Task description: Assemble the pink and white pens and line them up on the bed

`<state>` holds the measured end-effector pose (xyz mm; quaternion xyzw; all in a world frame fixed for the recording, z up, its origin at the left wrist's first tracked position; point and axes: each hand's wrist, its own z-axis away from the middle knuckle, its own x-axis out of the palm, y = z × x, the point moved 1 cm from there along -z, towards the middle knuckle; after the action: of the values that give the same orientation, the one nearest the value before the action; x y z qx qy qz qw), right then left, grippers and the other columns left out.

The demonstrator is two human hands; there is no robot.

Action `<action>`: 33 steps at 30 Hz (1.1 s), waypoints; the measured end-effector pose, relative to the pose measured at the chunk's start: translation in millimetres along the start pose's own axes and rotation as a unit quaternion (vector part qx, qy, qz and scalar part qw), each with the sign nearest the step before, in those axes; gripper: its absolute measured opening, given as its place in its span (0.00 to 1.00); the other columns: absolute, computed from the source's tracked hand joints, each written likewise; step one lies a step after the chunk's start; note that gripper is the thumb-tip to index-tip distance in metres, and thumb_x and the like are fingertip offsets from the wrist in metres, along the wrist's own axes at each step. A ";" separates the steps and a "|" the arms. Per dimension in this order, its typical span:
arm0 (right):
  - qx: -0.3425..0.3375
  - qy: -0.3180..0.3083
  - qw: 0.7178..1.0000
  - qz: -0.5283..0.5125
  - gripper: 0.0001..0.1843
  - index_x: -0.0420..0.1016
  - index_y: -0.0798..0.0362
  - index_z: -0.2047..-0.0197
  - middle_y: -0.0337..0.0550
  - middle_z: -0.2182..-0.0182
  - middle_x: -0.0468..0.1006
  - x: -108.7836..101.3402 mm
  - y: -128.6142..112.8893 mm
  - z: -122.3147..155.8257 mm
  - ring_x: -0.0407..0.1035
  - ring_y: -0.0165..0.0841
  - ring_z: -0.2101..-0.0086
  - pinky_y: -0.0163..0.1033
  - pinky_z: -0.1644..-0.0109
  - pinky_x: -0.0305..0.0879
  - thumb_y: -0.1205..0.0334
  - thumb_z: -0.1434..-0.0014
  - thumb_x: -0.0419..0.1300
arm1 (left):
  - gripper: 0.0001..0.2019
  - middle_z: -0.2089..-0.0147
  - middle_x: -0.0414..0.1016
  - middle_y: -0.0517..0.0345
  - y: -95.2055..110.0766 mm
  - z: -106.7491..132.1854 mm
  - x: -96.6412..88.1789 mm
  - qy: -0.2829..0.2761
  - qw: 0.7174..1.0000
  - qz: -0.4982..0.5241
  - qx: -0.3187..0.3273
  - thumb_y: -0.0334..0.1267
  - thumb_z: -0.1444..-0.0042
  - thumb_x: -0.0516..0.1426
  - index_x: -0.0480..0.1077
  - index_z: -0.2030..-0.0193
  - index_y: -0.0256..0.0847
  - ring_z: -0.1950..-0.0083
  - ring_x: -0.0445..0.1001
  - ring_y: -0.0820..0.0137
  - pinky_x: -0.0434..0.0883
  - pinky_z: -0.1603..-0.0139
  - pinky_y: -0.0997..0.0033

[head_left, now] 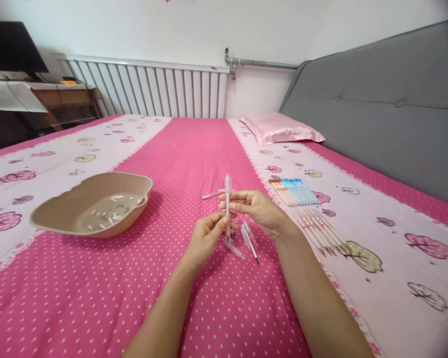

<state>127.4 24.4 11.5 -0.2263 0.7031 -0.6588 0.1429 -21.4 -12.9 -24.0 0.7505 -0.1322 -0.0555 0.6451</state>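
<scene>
Both hands hold one pale pink pen (228,191) upright over the pink dotted bedspread. My left hand (208,237) pinches its lower end; my right hand (257,209) grips its middle with curled fingers. Under the hands lie a few loose pens and refills (248,239). Another pen part (212,195) lies just behind the hands.
A beige bowl (59,211) with several small white pieces inside sits to the left. Two rows of pens lie to the right: a blue and orange row (294,192) and a paler row (323,231). A pink pillow (281,128) and a grey headboard (388,109) are beyond.
</scene>
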 end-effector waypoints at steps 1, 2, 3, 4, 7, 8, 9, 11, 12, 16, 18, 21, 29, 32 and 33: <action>0.001 0.007 1.000 0.000 0.15 0.79 0.50 0.57 0.42 0.64 0.80 0.3 0.3 -0.2 0.72 0.31 0.65 0.40 0.56 0.67 0.61 0.51 0.66 | 0.15 0.73 0.74 0.55 0.0 -0.1 0.2 0.000 1.000 0.001 0.003 0.47 0.46 0.58 0.73 0.69 0.34 0.73 0.70 0.73 0.68 0.69 0.72; 0.002 0.017 1.000 0.002 0.15 0.79 0.51 0.59 0.42 0.65 0.80 0.8 0.4 -0.4 0.71 0.31 0.65 0.40 0.56 0.67 0.61 0.52 0.67 | 0.15 0.74 0.73 0.56 -0.1 -0.2 0.3 0.002 1.000 0.003 0.004 0.47 0.47 0.59 0.73 0.69 0.34 0.74 0.70 0.73 0.68 0.69 0.72; 0.003 0.029 1.000 0.004 0.14 0.79 0.52 0.61 0.42 0.66 0.79 1.6 0.3 -0.5 0.71 0.30 0.66 0.40 0.55 0.66 0.61 0.54 0.69 | 0.15 0.75 0.73 0.56 -0.6 -0.4 0.3 0.006 1.000 0.005 0.002 0.47 0.47 0.59 0.72 0.69 0.34 0.74 0.71 0.73 0.68 0.69 0.72; 0.006 0.042 0.999 0.006 0.13 0.79 0.52 0.64 0.41 0.67 0.79 2.8 0.0 -0.6 0.71 0.30 0.66 0.39 0.56 0.66 0.61 0.56 0.70 | 0.14 0.76 0.73 0.57 -1.4 -0.5 0.2 0.016 1.000 0.007 0.000 0.46 0.49 0.61 0.71 0.70 0.34 0.75 0.71 0.73 0.68 0.70 0.72; 0.020 0.073 0.997 0.025 0.14 0.75 0.54 0.69 0.38 0.73 0.75 7.5 -1.2 -0.5 0.70 0.28 0.70 0.37 0.61 0.65 0.62 0.60 0.71 | 0.14 0.77 0.73 0.58 -5.3 -1.2 -0.6 0.058 0.998 0.016 -0.010 0.45 0.55 0.65 0.70 0.72 0.35 0.76 0.71 0.73 0.68 0.73 0.73; 0.023 0.077 0.996 0.035 0.14 0.74 0.54 0.69 0.36 0.74 0.74 9.3 -1.4 -0.5 0.69 0.28 0.72 0.36 0.64 0.65 0.61 0.60 0.72 | 0.14 0.78 0.73 0.58 -6.8 -1.5 -0.8 0.067 0.997 0.018 -0.012 0.44 0.56 0.66 0.69 0.73 0.35 0.77 0.71 0.73 0.67 0.73 0.74; 0.023 0.080 0.995 0.048 0.15 0.73 0.54 0.69 0.36 0.76 0.73 10.8 -1.5 -0.5 0.68 0.28 0.73 0.36 0.65 0.64 0.61 0.60 0.71 | 0.15 0.78 0.73 0.59 -8.1 -1.8 -0.9 0.074 0.997 0.019 -0.012 0.44 0.58 0.66 0.68 0.74 0.36 0.77 0.71 0.74 0.67 0.74 0.74; 0.015 0.082 0.994 0.077 0.15 0.72 0.54 0.69 0.36 0.76 0.73 13.2 -1.5 -0.5 0.68 0.28 0.73 0.35 0.67 0.63 0.60 0.59 0.71 | 0.15 0.79 0.73 0.59 -9.9 -2.4 -1.1 0.079 0.997 0.019 -0.015 0.43 0.60 0.67 0.68 0.74 0.36 0.78 0.70 0.74 0.67 0.74 0.74; 0.009 0.084 0.992 0.089 0.15 0.72 0.54 0.69 0.37 0.76 0.73 13.7 -1.3 -0.4 0.68 0.28 0.73 0.36 0.67 0.63 0.60 0.59 0.70 | 0.15 0.79 0.72 0.59 -10.1 -2.5 -1.1 0.081 0.996 0.017 -0.015 0.43 0.61 0.68 0.69 0.75 0.36 0.78 0.70 0.74 0.67 0.74 0.74; -0.008 0.071 0.995 0.070 0.14 0.73 0.54 0.67 0.39 0.70 0.75 13.5 -2.4 0.5 0.69 0.29 0.68 0.36 0.63 0.66 0.59 0.57 0.70 | 0.14 0.78 0.73 0.58 -5.5 -1.6 -0.9 0.077 0.997 0.022 -0.006 0.44 0.58 0.66 0.71 0.73 0.35 0.77 0.70 0.74 0.67 0.73 0.74; 0.002 0.031 0.999 0.022 0.15 0.75 0.53 0.62 0.42 0.64 0.77 13.2 -4.2 1.6 0.70 0.30 0.65 0.36 0.62 0.67 0.58 0.54 0.68 | 0.14 0.76 0.74 0.56 -1.4 -0.3 -0.4 0.057 0.998 0.033 -0.007 0.45 0.53 0.64 0.74 0.69 0.35 0.75 0.70 0.74 0.67 0.71 0.74; 0.031 -0.028 0.998 -0.054 0.18 0.74 0.52 0.54 0.46 0.56 0.77 13.2 -6.6 3.2 0.71 0.33 0.62 0.36 0.66 0.70 0.56 0.48 0.65 | 0.14 0.71 0.77 0.53 3.0 1.7 0.8 0.013 0.998 0.059 -0.022 0.46 0.48 0.60 0.75 0.66 0.35 0.72 0.71 0.73 0.68 0.67 0.73; 0.046 -0.027 0.994 -0.096 0.19 0.76 0.54 0.56 0.45 0.65 0.80 11.7 -1.2 0.5 0.70 0.28 0.73 0.30 0.77 0.65 0.59 0.52 0.67 | 0.15 0.68 0.78 0.50 0.6 2.0 0.9 -0.026 0.995 0.089 -0.030 0.47 0.47 0.59 0.76 0.67 0.35 0.69 0.72 0.70 0.69 0.64 0.70; 0.042 -0.016 0.995 -0.087 0.17 0.78 0.55 0.60 0.44 0.67 0.80 10.5 0.7 -0.4 0.69 0.27 0.75 0.31 0.78 0.63 0.59 0.54 0.69 | 0.14 0.70 0.77 0.51 0.8 0.8 0.5 -0.017 0.996 0.081 -0.019 0.47 0.50 0.61 0.77 0.68 0.35 0.71 0.72 0.71 0.70 0.65 0.70; 0.043 -0.014 0.995 -0.084 0.17 0.78 0.55 0.61 0.44 0.67 0.80 10.4 0.8 -0.3 0.69 0.28 0.75 0.31 0.78 0.63 0.59 0.55 0.69 | 0.14 0.71 0.77 0.52 1.4 0.7 0.5 -0.012 0.997 0.078 -0.015 0.47 0.50 0.62 0.77 0.69 0.35 0.71 0.72 0.71 0.70 0.65 0.70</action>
<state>118.3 19.4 11.8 -0.2872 0.6508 -0.6947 0.1064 -21.3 -13.9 -22.6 0.7273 -0.1967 -0.0162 0.6573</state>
